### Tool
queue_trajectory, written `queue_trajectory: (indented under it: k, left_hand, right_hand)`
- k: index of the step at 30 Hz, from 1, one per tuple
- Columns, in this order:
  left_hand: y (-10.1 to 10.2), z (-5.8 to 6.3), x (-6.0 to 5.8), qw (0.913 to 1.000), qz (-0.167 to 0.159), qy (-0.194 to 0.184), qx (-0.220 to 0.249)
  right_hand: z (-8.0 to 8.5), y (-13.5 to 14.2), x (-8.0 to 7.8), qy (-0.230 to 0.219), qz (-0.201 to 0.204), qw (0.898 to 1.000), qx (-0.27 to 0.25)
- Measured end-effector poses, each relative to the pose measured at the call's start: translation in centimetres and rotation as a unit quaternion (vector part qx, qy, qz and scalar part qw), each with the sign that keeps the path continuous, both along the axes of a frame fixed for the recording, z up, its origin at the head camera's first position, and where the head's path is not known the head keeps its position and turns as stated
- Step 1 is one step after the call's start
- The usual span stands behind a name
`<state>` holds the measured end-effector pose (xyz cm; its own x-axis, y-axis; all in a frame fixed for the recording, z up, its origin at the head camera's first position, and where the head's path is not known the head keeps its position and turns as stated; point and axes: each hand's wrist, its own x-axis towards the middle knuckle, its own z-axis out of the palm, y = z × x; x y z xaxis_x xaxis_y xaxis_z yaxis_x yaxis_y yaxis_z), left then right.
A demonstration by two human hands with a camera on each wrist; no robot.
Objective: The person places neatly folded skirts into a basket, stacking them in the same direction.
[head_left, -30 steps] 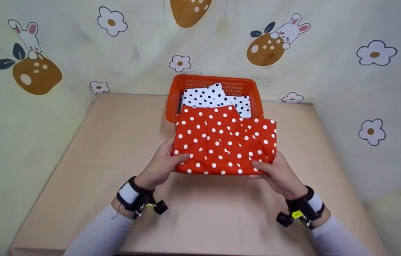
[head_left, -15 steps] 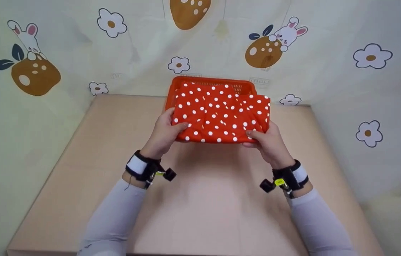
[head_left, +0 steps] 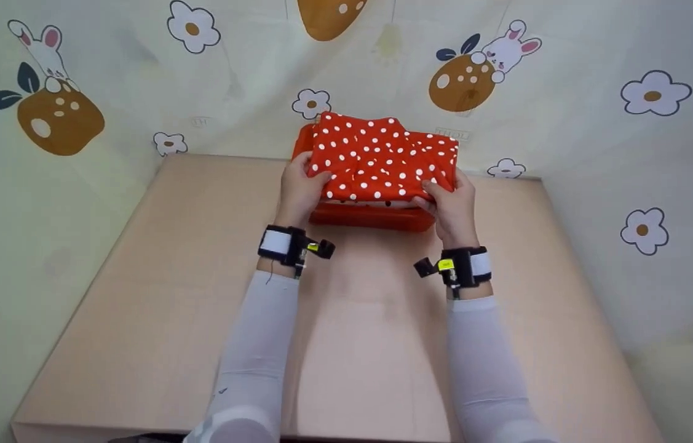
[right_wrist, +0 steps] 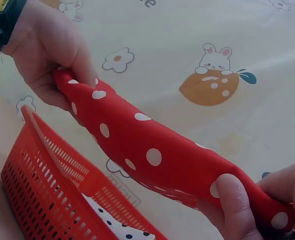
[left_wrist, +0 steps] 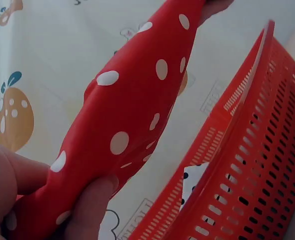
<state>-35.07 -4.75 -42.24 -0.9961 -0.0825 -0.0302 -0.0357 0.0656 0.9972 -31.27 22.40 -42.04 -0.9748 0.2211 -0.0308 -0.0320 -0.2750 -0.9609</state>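
Observation:
A folded red cloth with white dots is held up over the red plastic basket at the back of the table. My left hand pinches its near left corner, thumb on top. The near right corner is gripped by my right hand in the same way. Both wrist views show the cloth above the basket rim, with a gap between them. Inside the basket, a white cloth with black dots shows in part in the right wrist view; the red cloth hides most of it in the head view.
The basket stands on a beige-covered table close to the back wall. A pale curtain printed with rabbits, flowers and brown fruit surrounds the table on the back and sides. Each wrist wears a black strap with a small camera.
Both hands have carried the red dotted cloth forward, away from the body, until it lies over the basket in view. The white dotted cloth has become mostly covered.

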Motion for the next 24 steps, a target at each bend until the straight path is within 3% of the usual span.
queue_trajectory:
  k: [4,10,15,17,20,22,24]
  left_hand:
    - [0.4,-1.2,-0.3,0.9980,0.019,0.030,-0.052]
    - [0.4,-2.2,-0.2,0.9870,0.041,0.068,-0.140]
    - [0.3,-2.6,0.0,0.9849,0.050,0.065,-0.152]
    - [0.2,-2.6,0.0,0.9824,0.058,0.066,-0.165]
    - [-0.2,-2.4,0.1,0.9755,0.077,0.074,-0.193]
    - [-0.7,-2.1,0.2,0.9712,0.093,0.077,-0.205]
    - [-1.1,-2.0,0.4,0.9693,0.101,0.081,-0.209]
  right_hand:
    - [-1.0,-0.1,-0.2,-0.006,-0.006,1.000,0.014]
    - [-1.7,-0.3,-0.4,-0.014,-0.005,0.999,0.031]
    - [-1.8,-0.8,-0.3,-0.012,-0.012,0.999,0.044]
    - [-1.8,-1.0,-0.3,-0.011,-0.015,0.997,0.074]
    - [-1.5,-1.1,-0.2,-0.016,-0.044,0.978,0.204]
    - [-1.3,-1.1,-0.1,-0.028,-0.071,0.952,0.297]
    - [-1.1,-0.9,0.0,-0.045,-0.092,0.929,0.355]
